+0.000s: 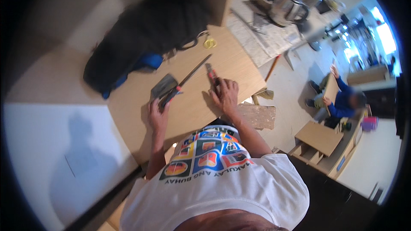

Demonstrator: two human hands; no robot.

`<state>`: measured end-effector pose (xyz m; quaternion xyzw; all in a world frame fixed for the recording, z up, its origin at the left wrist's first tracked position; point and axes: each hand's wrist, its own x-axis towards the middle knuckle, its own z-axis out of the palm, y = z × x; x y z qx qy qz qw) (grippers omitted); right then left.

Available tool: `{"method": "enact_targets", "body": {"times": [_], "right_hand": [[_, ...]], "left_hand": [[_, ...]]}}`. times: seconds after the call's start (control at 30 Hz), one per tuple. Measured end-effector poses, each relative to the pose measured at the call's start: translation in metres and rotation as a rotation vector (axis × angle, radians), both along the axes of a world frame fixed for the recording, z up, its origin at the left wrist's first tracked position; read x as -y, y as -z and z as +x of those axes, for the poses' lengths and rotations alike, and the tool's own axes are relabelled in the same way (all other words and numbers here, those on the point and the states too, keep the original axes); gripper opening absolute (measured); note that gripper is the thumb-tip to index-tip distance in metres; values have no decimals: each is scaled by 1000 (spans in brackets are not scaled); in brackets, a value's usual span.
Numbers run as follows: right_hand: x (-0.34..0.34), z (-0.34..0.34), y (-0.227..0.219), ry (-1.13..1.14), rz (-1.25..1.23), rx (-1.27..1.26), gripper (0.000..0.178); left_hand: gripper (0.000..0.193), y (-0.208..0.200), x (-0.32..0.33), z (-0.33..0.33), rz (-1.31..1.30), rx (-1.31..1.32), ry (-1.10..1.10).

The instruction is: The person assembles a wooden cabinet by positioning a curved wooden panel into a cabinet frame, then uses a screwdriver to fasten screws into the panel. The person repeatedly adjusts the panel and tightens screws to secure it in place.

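Leaning over a pale wood-grain desk [239, 66], I have my left hand [158, 113] closed around the black handle of a long, slender dark tool with a red collar [192, 72]. It lies slantwise over the middle of the desk, its long axis running from near left to far right, the thin tip pointing far and right, away from me. My right hand [224, 94] is half bent, palm down, its fingers over the dark near end of a short, narrow red-and-grey tool [212, 72]; I cannot tell how firmly they grip it. This one lies right of the slender tool, apart from it, its long axis pointing far and slightly left.

Just left of the red collar sits a flat, dark grey, four-sided piece [164, 85]. Near the far edge is a yellow ring-shaped object [209, 42], and a bulky black bag with blue parts [141, 34] fills the far left. A smooth white panel [38, 145] spreads at the near left. Well off to the right, a person in blue [342, 107] holds a light wooden board [331, 89].
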<state>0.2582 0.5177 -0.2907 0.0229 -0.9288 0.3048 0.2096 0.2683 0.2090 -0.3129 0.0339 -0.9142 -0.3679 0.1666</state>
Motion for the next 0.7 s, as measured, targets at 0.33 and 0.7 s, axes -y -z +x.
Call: {"method": "enact_targets", "body": {"times": [0.33, 0.7], "right_hand": [[-4, 0, 6, -64, 56, 63, 63], [-20, -17, 8, -231, -87, -150, 40]], "left_hand": [[34, -9, -18, 8, -57, 54, -144], [29, 5, -15, 10, -142, 2, -148]]}}
